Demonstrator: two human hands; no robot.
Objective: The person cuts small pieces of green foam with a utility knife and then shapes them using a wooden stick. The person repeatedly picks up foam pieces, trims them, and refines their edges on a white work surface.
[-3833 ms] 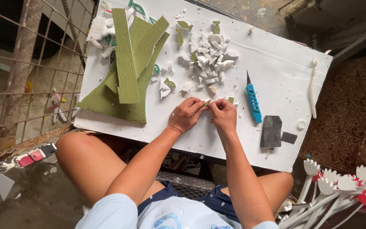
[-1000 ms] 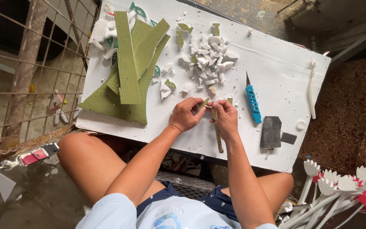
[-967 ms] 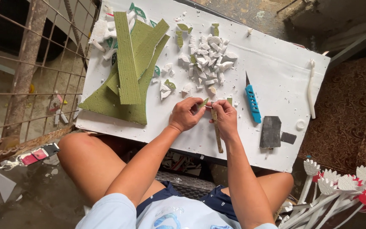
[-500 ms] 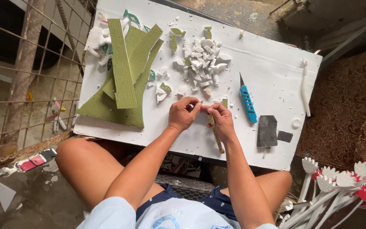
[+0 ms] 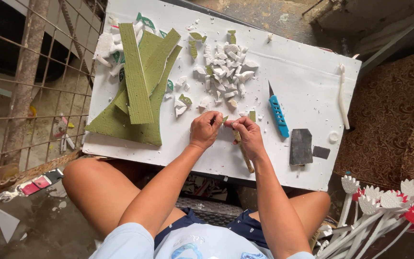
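Both hands (image 5: 206,130) (image 5: 249,136) curled, pinching prob. foam bit (image 5: 224,118).

On a white worktop (image 5: 307,72) across the person's knees, the left hand (image 5: 205,129) and right hand (image 5: 248,135) meet, pinching a small green piece (image 5: 224,118). The right hand also grips a stick (image 5: 246,154). Green strips (image 5: 137,81) lie far left, white scraps (image 5: 226,76) just beyond the hands, and a blue knife (image 5: 278,112) and dark block (image 5: 301,147) to the right.
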